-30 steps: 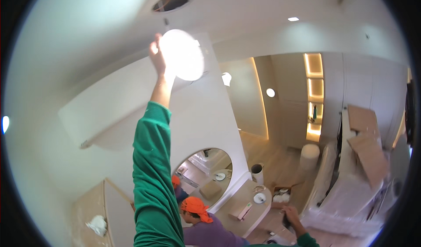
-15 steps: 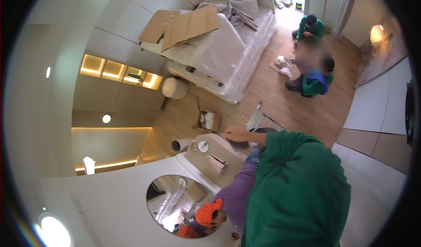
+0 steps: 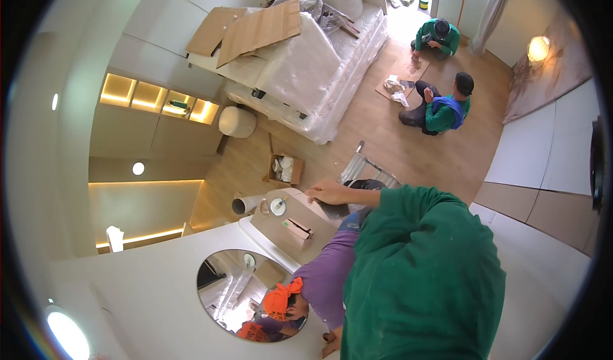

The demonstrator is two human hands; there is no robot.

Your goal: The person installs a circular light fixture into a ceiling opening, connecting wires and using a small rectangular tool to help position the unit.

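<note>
My right hand (image 3: 329, 192) reaches out of a green sleeve and lies flat, fingers apart, on the edge of a brown cardboard-covered desk top (image 3: 281, 232). On that top lie a small brown box (image 3: 297, 228), a round white disc (image 3: 278, 206) and a grey tube (image 3: 242, 205). My left hand (image 3: 329, 346) shows small at the lower edge, against the white wall below a round mirror (image 3: 252, 293); its fingers are unclear. The mirror reflects an orange cap and a purple top.
A metal stepladder (image 3: 361, 167) stands under me on the wood floor. An open cardboard box (image 3: 284, 168) and a round stool (image 3: 237, 122) sit nearby. A plastic-wrapped bed (image 3: 306, 63) carries cardboard sheets. Two people (image 3: 440, 107) sit on the floor. A round light (image 3: 67, 334) glows lower left.
My left arm has come down from the round light it touched a second ago. The view has swung from ceiling to floor. My right hand stays on the desk top.
</note>
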